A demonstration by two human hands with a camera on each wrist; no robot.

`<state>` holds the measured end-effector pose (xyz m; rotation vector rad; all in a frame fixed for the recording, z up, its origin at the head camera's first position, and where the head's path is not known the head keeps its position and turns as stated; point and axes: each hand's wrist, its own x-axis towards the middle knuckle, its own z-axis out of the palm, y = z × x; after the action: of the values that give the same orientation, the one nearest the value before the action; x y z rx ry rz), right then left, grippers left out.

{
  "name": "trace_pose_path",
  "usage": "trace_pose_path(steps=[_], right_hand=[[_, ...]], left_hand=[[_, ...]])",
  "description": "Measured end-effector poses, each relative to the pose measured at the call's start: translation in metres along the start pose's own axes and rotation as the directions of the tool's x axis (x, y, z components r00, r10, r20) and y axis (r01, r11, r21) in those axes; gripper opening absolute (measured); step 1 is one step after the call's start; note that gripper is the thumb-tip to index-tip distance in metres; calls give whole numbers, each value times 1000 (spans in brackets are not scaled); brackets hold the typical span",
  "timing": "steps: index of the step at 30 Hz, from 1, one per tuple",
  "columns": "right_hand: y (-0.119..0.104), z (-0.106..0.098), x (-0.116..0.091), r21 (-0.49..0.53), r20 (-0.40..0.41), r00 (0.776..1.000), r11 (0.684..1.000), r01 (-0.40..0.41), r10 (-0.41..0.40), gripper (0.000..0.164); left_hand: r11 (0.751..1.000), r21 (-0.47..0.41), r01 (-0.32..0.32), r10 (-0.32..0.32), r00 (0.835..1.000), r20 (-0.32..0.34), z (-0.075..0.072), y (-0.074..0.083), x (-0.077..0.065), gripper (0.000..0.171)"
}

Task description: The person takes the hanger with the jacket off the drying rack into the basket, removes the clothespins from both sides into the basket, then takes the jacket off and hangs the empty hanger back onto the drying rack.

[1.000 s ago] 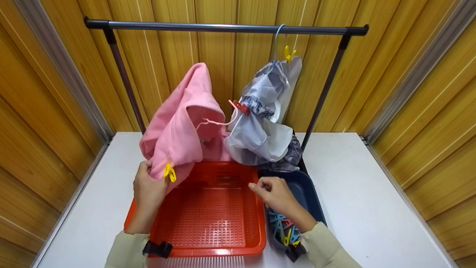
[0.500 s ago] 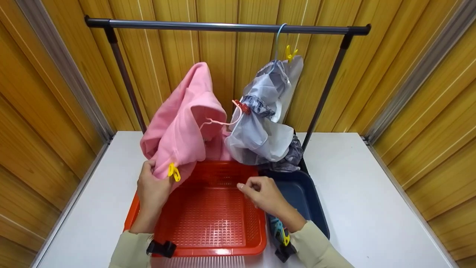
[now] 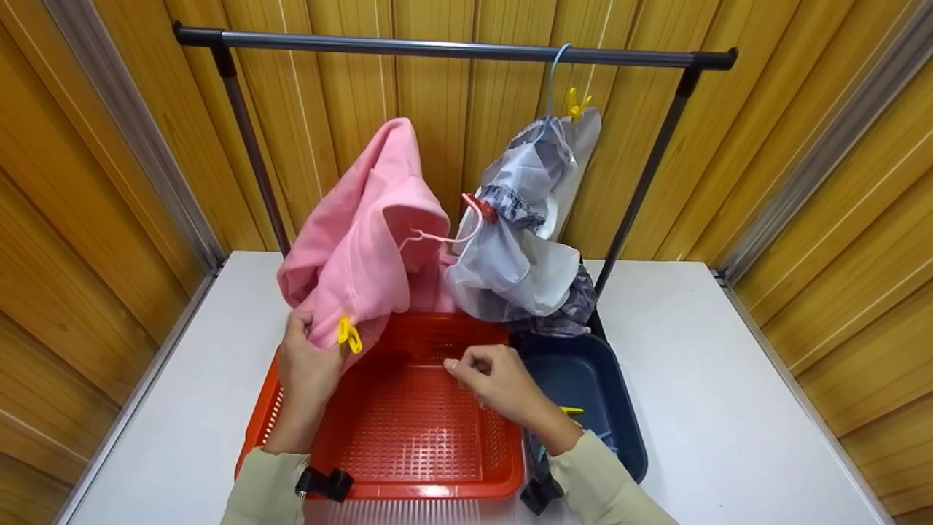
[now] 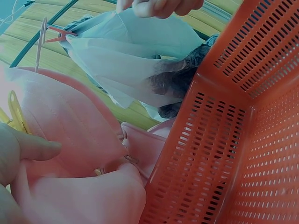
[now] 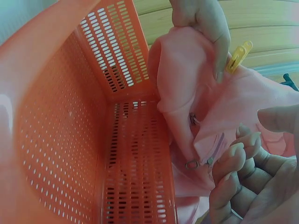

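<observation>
A pink hooded garment [image 3: 357, 248] stands draped over the back left of the red basket, a pink hanger hook [image 3: 477, 219] poking out of its neck opening. My left hand [image 3: 310, 372] grips its near edge, beside a yellow clothespin [image 3: 350, 335] clipped to the fabric. In the left wrist view the thumb [image 4: 39, 148] presses on the cloth just under that clothespin. My right hand [image 3: 496, 379] hovers over the basket's right side, fingers loosely curled. The right wrist view shows its thumb and fingers [image 5: 229, 158] apart, with nothing between them, in front of the pink cloth.
The red basket [image 3: 408, 490] lies below both hands. Right of it is a dark blue tray [image 3: 634, 437] with clothespins, partly behind my right forearm. A grey-white garment [image 3: 510, 277] with a red clip [image 3: 487, 210] hangs from the rack's bar [image 3: 437, 47] behind.
My right hand has moved left, off the tray and over the basket. My left hand has shifted slightly right, still gripping the pink garment; the yellow clothespin shifted with it.
</observation>
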<state>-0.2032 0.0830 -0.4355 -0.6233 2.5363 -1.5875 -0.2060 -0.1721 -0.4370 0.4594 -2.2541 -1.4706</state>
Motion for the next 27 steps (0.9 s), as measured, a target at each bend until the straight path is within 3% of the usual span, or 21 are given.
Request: trace_pose_path(steps=[9,18,27], right_hand=[[-6,13,3,45,39,999,999,16,-18,42],[-13,24,5,101,74,997,995,-16,9,37],[-53,27,-1,127,115,993,992,-15,0,39]], left_hand=[[1000,5,15,-15,999,34,5,-3,-1,41],[1000,-6,-3,3,1000,18,11,-3,-3,36],[998,-39,42,-41,999,27,16,-2,-7,38]])
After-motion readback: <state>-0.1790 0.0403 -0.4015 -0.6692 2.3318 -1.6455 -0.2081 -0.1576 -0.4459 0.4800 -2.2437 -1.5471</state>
